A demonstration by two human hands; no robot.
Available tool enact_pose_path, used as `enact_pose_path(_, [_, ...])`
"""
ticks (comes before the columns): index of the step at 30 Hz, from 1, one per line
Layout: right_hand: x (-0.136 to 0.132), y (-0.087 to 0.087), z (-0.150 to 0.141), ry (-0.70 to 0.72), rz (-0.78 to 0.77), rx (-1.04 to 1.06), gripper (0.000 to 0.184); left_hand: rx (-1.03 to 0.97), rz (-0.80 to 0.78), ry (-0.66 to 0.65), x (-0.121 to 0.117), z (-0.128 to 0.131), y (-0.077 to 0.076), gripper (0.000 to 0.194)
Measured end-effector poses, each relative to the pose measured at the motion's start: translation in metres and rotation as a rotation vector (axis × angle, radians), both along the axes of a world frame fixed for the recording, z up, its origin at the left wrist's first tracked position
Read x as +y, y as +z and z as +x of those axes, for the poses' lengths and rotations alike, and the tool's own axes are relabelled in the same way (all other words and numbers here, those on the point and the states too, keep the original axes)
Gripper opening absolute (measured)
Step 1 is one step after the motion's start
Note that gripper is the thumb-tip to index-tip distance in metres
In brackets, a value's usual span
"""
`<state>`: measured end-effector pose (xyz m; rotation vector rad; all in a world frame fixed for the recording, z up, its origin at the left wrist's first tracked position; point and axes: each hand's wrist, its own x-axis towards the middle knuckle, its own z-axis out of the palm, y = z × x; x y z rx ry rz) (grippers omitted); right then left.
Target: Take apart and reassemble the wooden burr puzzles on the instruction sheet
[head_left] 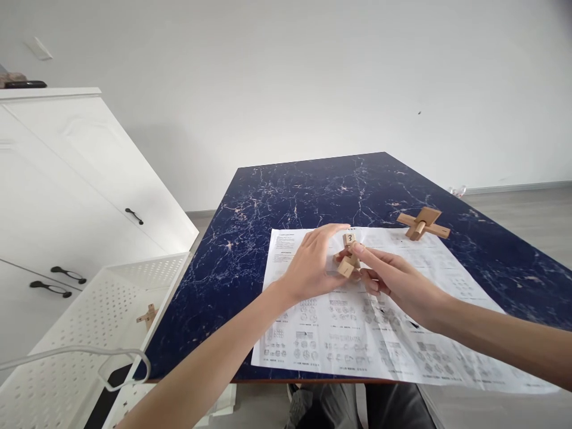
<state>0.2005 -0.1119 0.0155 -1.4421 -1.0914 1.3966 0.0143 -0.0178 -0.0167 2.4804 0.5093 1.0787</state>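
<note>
Between my hands are wooden burr puzzle pieces (347, 267), held just over a printed instruction sheet (286, 333). One piece has a "3" on its end, facing up. My left hand (316, 262) curls around the pieces from the left, its palm hiding part of them. From the right, my right hand (393, 277) pinches near the numbered end with thumb and fingers. How the pieces interlock is partly hidden by the fingers. An assembled wooden cross-shaped puzzle (422, 225) rests at the sheet's upper right edge.
The sheet is creased and overhangs the front edge of the dark blue marbled table (259, 202). To the left stand a white cabinet (80, 179) and a perforated white basket (102, 304) with another wooden piece (148, 316) inside. A white cable (75, 350) crosses the lower left.
</note>
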Motion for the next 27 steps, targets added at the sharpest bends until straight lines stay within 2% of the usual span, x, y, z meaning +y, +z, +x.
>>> enact_pose_path(2, [0.005, 0.0, 0.002, -0.041, -0.006, 0.008, 0.067, -0.071, 0.016, -0.003, 0.0, 0.0, 0.002, 0.087])
enact_pose_path(4, [0.008, 0.001, 0.006, -0.071, 0.018, 0.003, 0.066, -0.119, -0.016, 0.022, -0.002, 0.0, 0.004, 0.086])
enact_pose_path(7, [0.011, 0.002, 0.009, -0.103, 0.069, -0.023, 0.065, -0.043, -0.279, 0.062, -0.006, 0.0, 0.009, 0.057])
enact_pose_path(9, [0.01, 0.001, 0.01, -0.112, 0.09, -0.056, 0.064, 0.042, -0.473, 0.042, -0.009, 0.001, 0.011, 0.046])
enact_pose_path(12, [0.008, -0.003, 0.009, -0.106, 0.109, -0.09, 0.063, 0.074, -0.649, -0.062, -0.013, 0.003, 0.011, 0.051])
enact_pose_path(16, [0.012, -0.01, 0.007, -0.107, 0.132, -0.051, 0.061, -0.003, -0.868, -0.21, -0.013, 0.006, 0.01, 0.053])
enact_pose_path(22, [0.035, -0.014, 0.009, -0.123, 0.195, 0.102, 0.056, -0.223, -1.027, -0.095, -0.007, 0.005, 0.012, 0.053])
enact_pose_path(27, [0.062, -0.025, 0.008, -0.081, 0.308, 0.063, 0.048, -0.368, -1.13, -0.018, 0.0, 0.003, 0.012, 0.054])
